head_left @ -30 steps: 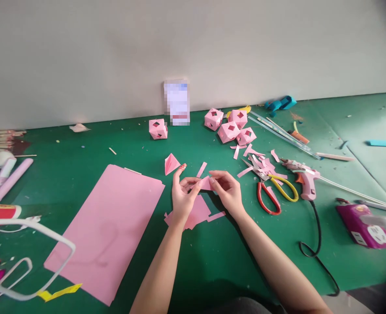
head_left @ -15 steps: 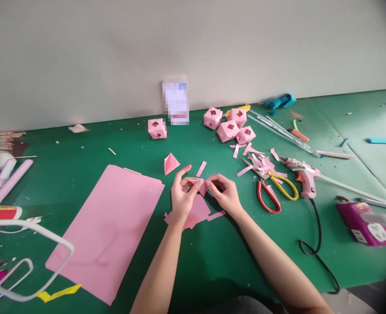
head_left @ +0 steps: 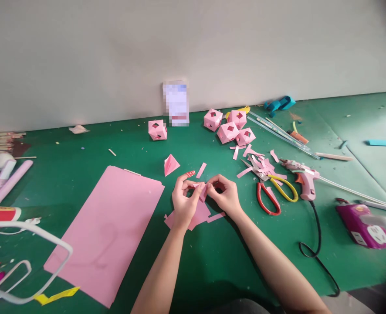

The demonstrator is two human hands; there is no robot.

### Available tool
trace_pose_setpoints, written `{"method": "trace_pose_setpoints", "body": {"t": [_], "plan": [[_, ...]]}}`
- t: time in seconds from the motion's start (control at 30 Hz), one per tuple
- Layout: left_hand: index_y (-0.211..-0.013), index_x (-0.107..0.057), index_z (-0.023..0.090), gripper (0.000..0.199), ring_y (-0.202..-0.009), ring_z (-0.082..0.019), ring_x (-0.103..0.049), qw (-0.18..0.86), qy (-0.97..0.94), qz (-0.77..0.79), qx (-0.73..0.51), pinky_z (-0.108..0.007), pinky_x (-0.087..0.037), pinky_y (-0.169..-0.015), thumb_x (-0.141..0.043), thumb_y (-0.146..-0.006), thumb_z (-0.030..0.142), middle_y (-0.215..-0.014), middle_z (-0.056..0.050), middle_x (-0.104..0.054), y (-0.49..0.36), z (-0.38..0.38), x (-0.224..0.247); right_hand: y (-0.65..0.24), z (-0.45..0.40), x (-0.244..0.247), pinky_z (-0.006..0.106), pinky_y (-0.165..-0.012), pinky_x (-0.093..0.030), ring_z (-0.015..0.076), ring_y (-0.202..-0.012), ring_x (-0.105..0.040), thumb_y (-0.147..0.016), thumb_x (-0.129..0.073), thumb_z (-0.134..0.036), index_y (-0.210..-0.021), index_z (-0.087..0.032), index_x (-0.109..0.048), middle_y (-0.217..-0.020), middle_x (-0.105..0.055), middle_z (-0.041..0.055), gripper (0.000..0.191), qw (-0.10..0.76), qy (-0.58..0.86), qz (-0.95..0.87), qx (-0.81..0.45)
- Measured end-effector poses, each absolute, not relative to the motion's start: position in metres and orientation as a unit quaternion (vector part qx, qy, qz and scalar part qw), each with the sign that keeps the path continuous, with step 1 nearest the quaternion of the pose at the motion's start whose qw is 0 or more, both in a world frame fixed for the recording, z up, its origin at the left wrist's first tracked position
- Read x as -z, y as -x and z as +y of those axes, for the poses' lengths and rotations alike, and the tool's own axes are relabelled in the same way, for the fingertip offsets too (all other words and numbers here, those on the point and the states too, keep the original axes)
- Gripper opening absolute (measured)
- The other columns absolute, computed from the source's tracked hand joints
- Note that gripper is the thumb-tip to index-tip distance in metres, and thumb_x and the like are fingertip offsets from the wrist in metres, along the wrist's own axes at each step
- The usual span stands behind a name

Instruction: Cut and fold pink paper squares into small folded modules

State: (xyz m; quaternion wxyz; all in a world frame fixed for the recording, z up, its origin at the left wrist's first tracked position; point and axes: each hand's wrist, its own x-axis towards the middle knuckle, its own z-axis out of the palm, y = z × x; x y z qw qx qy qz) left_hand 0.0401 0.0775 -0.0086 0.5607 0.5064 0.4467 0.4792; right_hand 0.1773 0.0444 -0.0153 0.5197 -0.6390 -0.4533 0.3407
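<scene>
Between my hands, at the centre, is a small folded pink paper piece [head_left: 203, 194]. My left hand [head_left: 185, 201] pinches its left side between thumb and fingers; a red wrap shows on one fingertip. The right edge is pinched by my right hand [head_left: 225, 194]. Beneath them lie a flat pink sheet piece [head_left: 200, 216] and a narrow pink strip [head_left: 216, 217]. Just beyond my left hand a folded pink triangular piece [head_left: 171, 165] rests on the green table [head_left: 212, 270], with another strip [head_left: 201, 170] near my fingertips.
Large pink sheets [head_left: 104, 235] lie left. Behind are several pink paper balls [head_left: 213, 120] and a propped-up blurred screen [head_left: 177, 104]. Scissors [head_left: 268, 187], paper scraps, a pink glue gun [head_left: 308, 181] with its cord and a purple power socket [head_left: 364, 226] lie right. A white frame [head_left: 45, 233] stands front left.
The fingers of my left hand have shifted slightly around the small folded piece, which has tilted a little. Both hands keep their hold on it.
</scene>
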Motion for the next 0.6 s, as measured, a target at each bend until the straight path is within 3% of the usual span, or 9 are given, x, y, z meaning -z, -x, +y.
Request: {"method": "trace_pose_setpoints", "body": {"t": [0.17,0.33,0.6], "plan": [[-0.112,-0.060,0.020,0.043,-0.080,-0.017,-0.071,0.520,-0.441,0.487,-0.545,-0.032,-0.056,-0.079,-0.082,-0.077,0.031,-0.082,-0.002,-0.072,-0.023,0.094,0.009,-0.180,0.045,0.021,0.025,-0.056,-0.050,0.0146,-0.062,-0.060,-0.084,-0.065,-0.035,-0.075,-0.021,-0.063,-0.073,-0.066,0.0022,0.017,0.554,0.653,-0.389,-0.338],[-0.117,-0.060,0.020,0.046,-0.079,-0.017,-0.071,0.592,-0.453,0.462,-0.481,-0.031,-0.057,-0.077,-0.081,-0.078,0.034,-0.085,-0.003,-0.073,-0.024,0.094,0.010,-0.180,0.043,0.020,0.028,-0.063,-0.052,0.0163,-0.069,-0.064,-0.089,-0.065,-0.043,-0.089,-0.021,-0.069,-0.084,-0.072,0.0046,0.022,0.533,0.626,-0.438,-0.362],[-0.118,-0.057,0.018,0.042,-0.084,-0.018,-0.070,0.639,-0.492,0.437,-0.399,-0.030,-0.056,-0.077,-0.075,-0.084,0.033,-0.091,-0.006,-0.073,-0.033,0.085,0.008,-0.179,0.042,0.014,0.029,-0.057,-0.047,0.0160,-0.060,-0.059,-0.092,-0.063,-0.043,-0.082,-0.021,-0.068,-0.070,-0.068,0.0017,0.025,0.489,0.624,-0.488,-0.367]]}}
